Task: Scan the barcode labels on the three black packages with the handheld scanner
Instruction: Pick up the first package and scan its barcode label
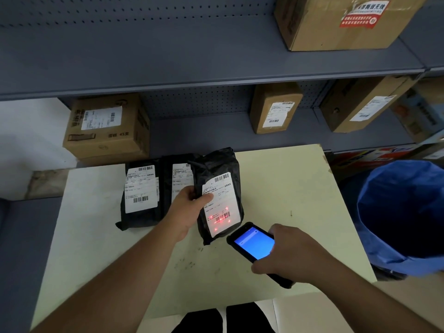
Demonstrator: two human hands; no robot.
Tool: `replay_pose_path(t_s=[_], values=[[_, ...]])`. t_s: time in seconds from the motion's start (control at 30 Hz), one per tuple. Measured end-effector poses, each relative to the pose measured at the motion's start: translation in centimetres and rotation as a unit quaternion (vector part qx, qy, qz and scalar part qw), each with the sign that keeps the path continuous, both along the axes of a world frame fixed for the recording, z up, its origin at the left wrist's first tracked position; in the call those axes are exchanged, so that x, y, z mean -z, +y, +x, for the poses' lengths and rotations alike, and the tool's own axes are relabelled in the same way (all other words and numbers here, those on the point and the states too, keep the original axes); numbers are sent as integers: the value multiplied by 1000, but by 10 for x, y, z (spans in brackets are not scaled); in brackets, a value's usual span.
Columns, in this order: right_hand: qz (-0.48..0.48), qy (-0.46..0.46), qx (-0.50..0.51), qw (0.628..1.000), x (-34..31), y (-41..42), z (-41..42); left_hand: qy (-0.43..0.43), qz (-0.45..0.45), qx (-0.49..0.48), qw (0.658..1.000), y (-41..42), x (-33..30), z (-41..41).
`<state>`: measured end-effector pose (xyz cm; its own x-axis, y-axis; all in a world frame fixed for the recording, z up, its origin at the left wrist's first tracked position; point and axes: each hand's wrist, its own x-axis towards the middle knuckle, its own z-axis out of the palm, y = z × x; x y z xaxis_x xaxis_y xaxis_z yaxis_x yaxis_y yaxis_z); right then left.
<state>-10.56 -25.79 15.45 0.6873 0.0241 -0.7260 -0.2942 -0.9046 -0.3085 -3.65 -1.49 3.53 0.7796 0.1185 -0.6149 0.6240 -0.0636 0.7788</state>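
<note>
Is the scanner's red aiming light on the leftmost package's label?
No. The red light falls on the lower barcode of the rightmost package, held by the left hand; the leftmost package lies unlit.

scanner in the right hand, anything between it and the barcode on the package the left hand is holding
Nothing visible. The scanner in the right hand has a clear path: its red aiming light lands on the lower barcode of the package. The left hand grips higher up.
</note>
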Motion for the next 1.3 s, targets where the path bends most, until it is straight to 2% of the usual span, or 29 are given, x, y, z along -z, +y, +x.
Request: replay_pose_path(t_s=[1.0, 1.3], values=[[3, 18, 31, 999, -6, -20, -9, -8, 32, 13, 999, -7, 6, 2], [2, 17, 55, 998, 2, -40, 1, 39, 16, 13, 999, -34, 20, 15]])
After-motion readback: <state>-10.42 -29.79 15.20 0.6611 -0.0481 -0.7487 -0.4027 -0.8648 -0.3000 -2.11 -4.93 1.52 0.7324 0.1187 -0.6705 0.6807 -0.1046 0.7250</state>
